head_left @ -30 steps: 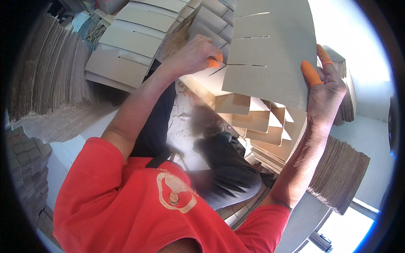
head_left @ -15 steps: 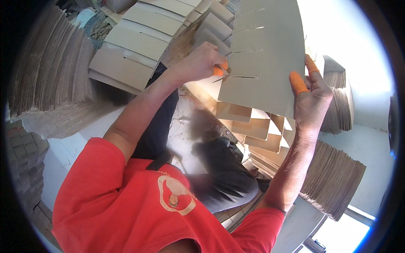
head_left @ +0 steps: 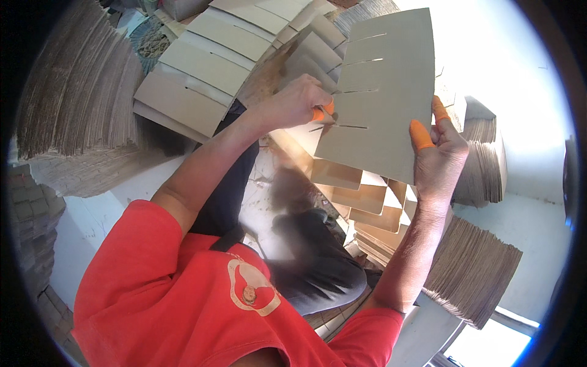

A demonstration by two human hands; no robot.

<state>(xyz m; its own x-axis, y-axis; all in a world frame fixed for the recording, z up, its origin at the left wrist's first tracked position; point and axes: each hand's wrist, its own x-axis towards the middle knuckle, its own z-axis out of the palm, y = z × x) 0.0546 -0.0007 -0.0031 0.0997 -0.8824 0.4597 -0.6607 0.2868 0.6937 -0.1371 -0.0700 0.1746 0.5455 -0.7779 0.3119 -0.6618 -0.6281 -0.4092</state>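
A slotted cardboard sheet (head_left: 397,98) is held up in front of me, with several narrow cuts running in from its left edge. On that slotted edge, near the lowest cut, my left hand (head_left: 301,103) pinches the board; orange finger covers show on its fingertips. My right hand (head_left: 441,156) grips the opposite edge, its orange-covered thumb on the near face and another covered finger at the edge. Just below the sheet sits a cardboard divider grid (head_left: 361,199) of crossed strips, partly hidden by the sheet and my right forearm.
Slotted cardboard sheets (head_left: 208,67) overlap at the upper left. Tall cardboard stacks stand at the far left (head_left: 76,85), at the right (head_left: 480,159) and at the lower right (head_left: 474,269). My bent leg (head_left: 318,263) lies beneath my arms. A sunlit white wall (head_left: 526,159) rises on the right.
The sheet has come slightly lower in the picture, so its top edge now shows. Both hands have moved down with it, keeping their hold, and the right hand has also shifted a little left.
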